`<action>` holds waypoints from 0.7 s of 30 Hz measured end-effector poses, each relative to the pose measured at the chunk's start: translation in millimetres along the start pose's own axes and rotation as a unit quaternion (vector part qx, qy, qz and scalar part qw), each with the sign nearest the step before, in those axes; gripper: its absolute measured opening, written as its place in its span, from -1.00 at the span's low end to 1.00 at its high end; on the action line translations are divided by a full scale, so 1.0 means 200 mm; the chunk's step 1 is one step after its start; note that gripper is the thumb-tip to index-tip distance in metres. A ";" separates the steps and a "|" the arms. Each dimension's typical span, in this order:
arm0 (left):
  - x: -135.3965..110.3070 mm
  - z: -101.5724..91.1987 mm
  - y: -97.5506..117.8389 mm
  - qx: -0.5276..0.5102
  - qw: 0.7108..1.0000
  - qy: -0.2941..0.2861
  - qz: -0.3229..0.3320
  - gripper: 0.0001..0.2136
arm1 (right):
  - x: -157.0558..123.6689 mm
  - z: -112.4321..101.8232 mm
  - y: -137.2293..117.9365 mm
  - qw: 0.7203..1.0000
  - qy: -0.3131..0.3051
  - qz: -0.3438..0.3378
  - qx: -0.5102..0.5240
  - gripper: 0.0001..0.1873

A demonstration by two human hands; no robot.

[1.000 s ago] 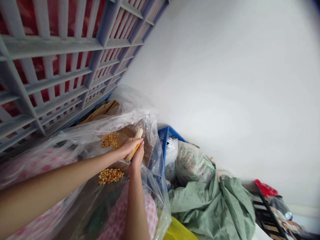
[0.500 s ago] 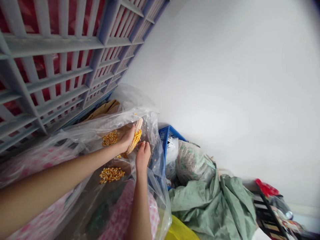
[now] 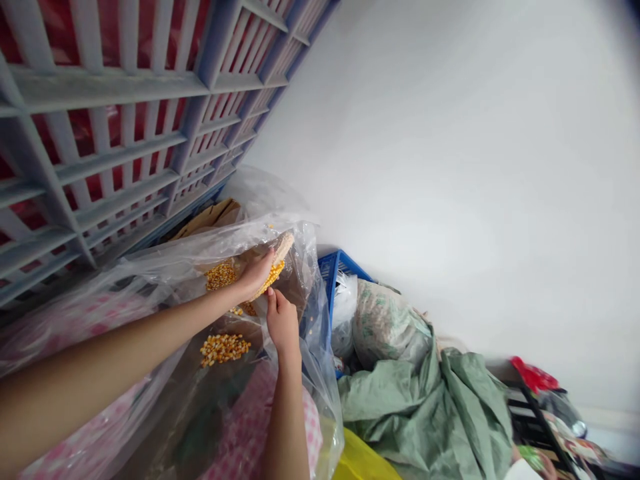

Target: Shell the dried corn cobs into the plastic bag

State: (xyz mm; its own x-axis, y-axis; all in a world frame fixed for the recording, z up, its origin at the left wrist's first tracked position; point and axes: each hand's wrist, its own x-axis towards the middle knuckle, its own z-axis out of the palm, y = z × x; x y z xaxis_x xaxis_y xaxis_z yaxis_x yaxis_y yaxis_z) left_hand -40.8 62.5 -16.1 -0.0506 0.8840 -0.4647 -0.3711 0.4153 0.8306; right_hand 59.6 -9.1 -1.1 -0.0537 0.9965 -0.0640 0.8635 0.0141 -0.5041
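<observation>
Corn cob point(image 3: 274, 265), partly stripped, is gripped in the left hand point(image 3: 254, 275) above the clear plastic sheet point(image 3: 165, 267), its bare tip pointing toward the sheet's far edge. Right hand point(image 3: 281, 325) hangs just below the cob, fingers loosely curled, apparently holding nothing. Loose kernels point(image 3: 225, 347) lie in two heaps on the sheet. Blue crate point(image 3: 331, 270) and green sack point(image 3: 430, 407) sit beyond the sheet's right edge.

Storage corner of a home or farm store. Evidence: plain white wall point(image 3: 475, 167); grey-blue lattice rack point(image 3: 125, 120); blue crate point(image 3: 333, 267); stuffed sacks, green tarp point(image 3: 425, 407); loose maize kernels point(image 3: 225, 347) on clear plastic sheet point(image 3: 200, 253); cardboard point(image 3: 210, 217).
</observation>
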 end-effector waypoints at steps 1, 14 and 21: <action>0.00 0.00 0.00 0.008 1.000 0.008 0.005 -0.65 | 0.00 0.00 0.00 1.000 0.000 -0.001 0.000 -0.56; -0.03 0.00 0.11 -0.139 0.970 -0.094 -0.176 -0.63 | 0.01 -0.01 -0.02 0.997 0.051 -0.020 0.050 -0.57; 0.00 -0.02 0.12 -0.158 0.972 -0.078 -0.157 -0.59 | 0.00 -0.02 -0.04 0.996 0.082 0.006 0.042 -0.57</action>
State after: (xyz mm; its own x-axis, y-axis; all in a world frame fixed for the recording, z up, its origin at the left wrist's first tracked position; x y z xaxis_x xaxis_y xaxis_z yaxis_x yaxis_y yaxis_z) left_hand -53.0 71.3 3.8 0.2439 0.7567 -0.6066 -0.6133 0.6049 0.5079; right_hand 54.9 -8.8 7.1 0.0451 0.9967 0.0682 0.8187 0.0023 -0.5742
